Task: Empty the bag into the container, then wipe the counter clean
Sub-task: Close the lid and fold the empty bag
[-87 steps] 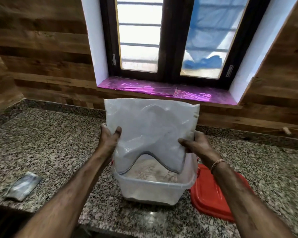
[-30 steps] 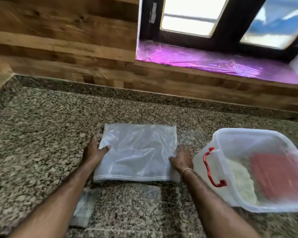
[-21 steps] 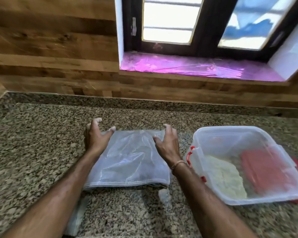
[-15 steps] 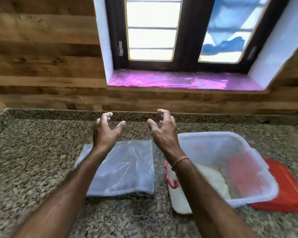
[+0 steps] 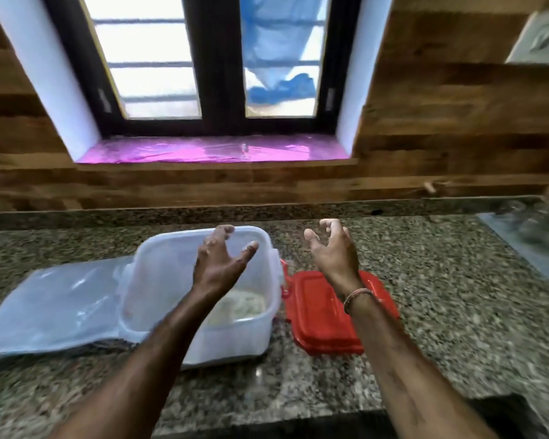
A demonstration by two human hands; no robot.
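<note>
Head view, only one available. Both hands are up off the surface [image 5: 457, 296] with nothing in them. Left hand [image 5: 217, 261] hovers over the container [image 5: 171, 240], fingers spread and loosely hooked. Right hand [image 5: 332, 251] has the same shape, above the far end of the red lid [image 5: 320, 318]. Fingertips look pale, possibly powder; can't confirm.

Container sits mid-surface, open, with a low heap of white powder [image 5: 238, 307] in its near right corner. Bag [image 5: 51, 305] lies flat at left, its right edge against the container's left wall. It looks empty, so I'd call the pour done. The lid lies flat just right of the container, touching or nearly so.

My read is that this is the handover from emptying to wiping. Suggestions:
- Shake or brush the hands off over the open container, not over the surface.
- Fit the lid before wiping, so nothing gets swept back in.
- Press the lid down evenly and hold the container wall. It's light and will likely slide on polished stone.
- Lift the bag and the container and wipe beneath them. The speckled stone hides powder, so cover the whole patch.
- No cloth in view. The blurred grey thing at far right [image 5: 530, 236] can't be identified.
</note>
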